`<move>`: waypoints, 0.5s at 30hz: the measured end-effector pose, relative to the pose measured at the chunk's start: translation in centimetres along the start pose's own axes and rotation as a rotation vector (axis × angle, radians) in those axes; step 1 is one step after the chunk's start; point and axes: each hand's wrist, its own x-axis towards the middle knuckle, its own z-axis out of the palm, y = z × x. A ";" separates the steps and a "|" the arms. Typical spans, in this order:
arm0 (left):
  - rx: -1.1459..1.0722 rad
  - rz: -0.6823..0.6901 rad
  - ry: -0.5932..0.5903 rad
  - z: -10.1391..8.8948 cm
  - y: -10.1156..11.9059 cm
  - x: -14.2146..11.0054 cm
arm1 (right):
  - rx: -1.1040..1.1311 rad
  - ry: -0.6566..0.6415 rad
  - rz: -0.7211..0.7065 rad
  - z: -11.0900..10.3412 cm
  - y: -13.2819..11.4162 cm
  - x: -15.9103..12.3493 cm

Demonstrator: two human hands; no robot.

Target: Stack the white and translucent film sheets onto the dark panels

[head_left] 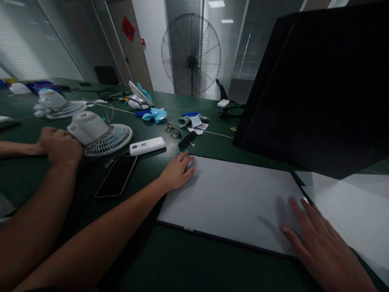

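Observation:
A flat white rectangular panel (231,198) with a thin dark frame lies on the green table in front of me. My left hand (178,172) rests at its far left corner, fingers spread across the white surface and edge. Over the right side is my right hand (319,239), fingers apart and holding nothing; its shadow falls on the panel, and I cannot tell whether the fingertips touch. White paper sheets (358,207) lie beyond the panel's right edge, partly behind that hand.
A large black screen (316,85) stands at the back right. Left of the panel are a phone (117,176), a white power bank (148,146) and glasses (172,130). Another person's hands (60,146) are beside a small white fan (100,134). A fan blade (154,114) lies farther back.

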 end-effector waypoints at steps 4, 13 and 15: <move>0.005 -0.004 -0.019 -0.2 0.2 -0.1 | -0.003 0.054 -0.015 -0.3 -0.2 0.2; 0.089 -0.009 -0.029 -0.8 0.2 -0.1 | 0.194 0.053 0.165 -1.9 -0.5 1.0; 0.130 -0.021 -0.033 -0.9 0.2 0.0 | 0.189 0.042 0.177 -2.4 -1.0 1.1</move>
